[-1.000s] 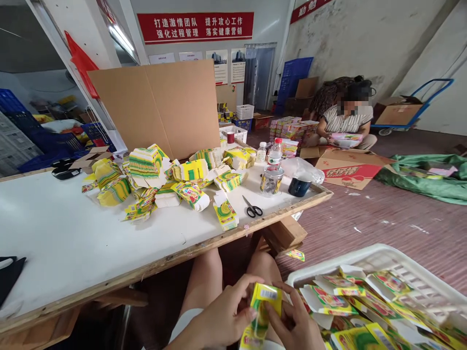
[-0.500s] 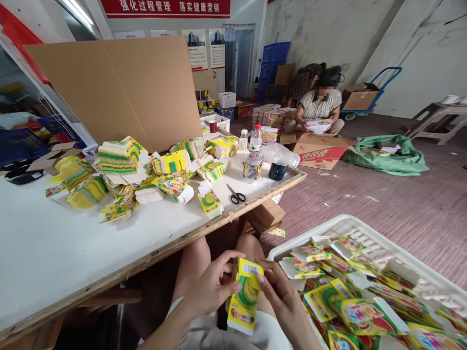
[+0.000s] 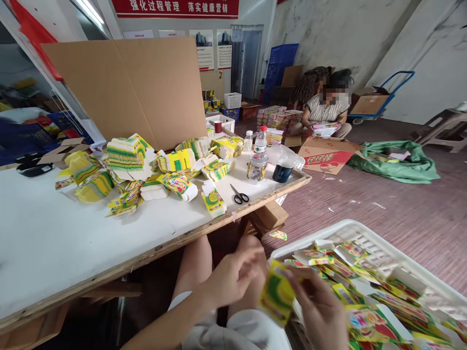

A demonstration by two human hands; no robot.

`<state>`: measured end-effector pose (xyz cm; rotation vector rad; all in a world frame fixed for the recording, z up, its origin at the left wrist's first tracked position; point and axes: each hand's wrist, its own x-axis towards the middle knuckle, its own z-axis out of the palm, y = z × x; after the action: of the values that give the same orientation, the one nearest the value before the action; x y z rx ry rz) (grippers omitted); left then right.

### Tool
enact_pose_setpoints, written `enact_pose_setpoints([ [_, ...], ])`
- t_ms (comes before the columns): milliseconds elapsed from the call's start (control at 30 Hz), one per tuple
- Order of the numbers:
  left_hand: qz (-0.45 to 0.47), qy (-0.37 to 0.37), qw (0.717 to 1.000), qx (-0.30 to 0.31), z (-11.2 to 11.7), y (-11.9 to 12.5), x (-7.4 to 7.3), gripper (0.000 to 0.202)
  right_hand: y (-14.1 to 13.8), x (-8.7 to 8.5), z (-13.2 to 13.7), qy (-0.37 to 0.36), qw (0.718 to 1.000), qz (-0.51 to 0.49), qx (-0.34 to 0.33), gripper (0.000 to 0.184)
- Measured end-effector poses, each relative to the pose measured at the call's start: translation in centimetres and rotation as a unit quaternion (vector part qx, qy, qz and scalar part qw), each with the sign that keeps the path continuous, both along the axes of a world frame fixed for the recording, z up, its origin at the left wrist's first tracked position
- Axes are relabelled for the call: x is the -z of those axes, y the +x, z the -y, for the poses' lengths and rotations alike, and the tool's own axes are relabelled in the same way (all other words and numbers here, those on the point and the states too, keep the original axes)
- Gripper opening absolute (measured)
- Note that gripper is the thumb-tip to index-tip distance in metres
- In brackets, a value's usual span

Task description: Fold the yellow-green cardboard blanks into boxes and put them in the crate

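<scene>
A small yellow-and-green carton is gripped by my right hand, close to the near left side of a white plastic basket. My left hand is over my lap, apart from the carton; it is smeared by motion, so its fingers are hard to read. Inside the basket lie many similar cartons, printed with fruit, some with white flaps sticking up. On the white table in front of me are stacks of flat cartons and one small stack near the edge.
Black-handled scissors lie near the table's wooden edge. Beyond them stand a clear jar, a dark mug and a water bottle. A large cardboard sheet leans at the back. A seated person works behind an open box.
The carton has left my left hand and moved right in my right hand, towards the basket. My left hand has come away from it. The view has shifted slightly.
</scene>
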<state>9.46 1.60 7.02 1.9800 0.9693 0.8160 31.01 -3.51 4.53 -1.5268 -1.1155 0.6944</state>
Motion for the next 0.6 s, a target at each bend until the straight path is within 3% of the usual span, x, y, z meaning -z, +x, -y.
enact_pose_setpoints([
  [67, -0.046, 0.078, 0.993, -0.080, -3.1, -1.0, 0.2, 0.057, 2.6, -0.9, 0.2, 0.036, 0.972, 0.200, 0.121, 0.050],
  [133, -0.066, 0.102, 0.981, -0.154, -6.8, -2.5, 0.9, 0.065, 4.5, -1.4, 0.5, 0.062, 0.928, 0.326, 0.170, 0.059],
  [200, -0.088, 0.108, 0.970, -0.199, -9.9, -4.0, 2.0, 0.067, 5.1, -1.2, 0.7, 0.069, 0.924, 0.343, 0.154, 0.061],
  [300, -0.110, 0.115, 0.964, -0.214, -12.3, -5.5, 3.5, 0.040, 3.8, 0.3, 0.8, 0.043, 0.966, 0.243, 0.082, 0.052],
  [433, -0.108, 0.151, 0.957, -0.222, -11.7, -6.3, 3.8, 0.025, 0.5, 2.0, 0.4, -0.019, 0.996, 0.087, 0.010, 0.050],
  [600, -0.061, 0.235, 0.947, -0.213, -6.1, -5.2, 2.4, 0.035, -3.9, 0.7, -0.5, -0.037, 0.990, -0.103, -0.088, 0.053],
])
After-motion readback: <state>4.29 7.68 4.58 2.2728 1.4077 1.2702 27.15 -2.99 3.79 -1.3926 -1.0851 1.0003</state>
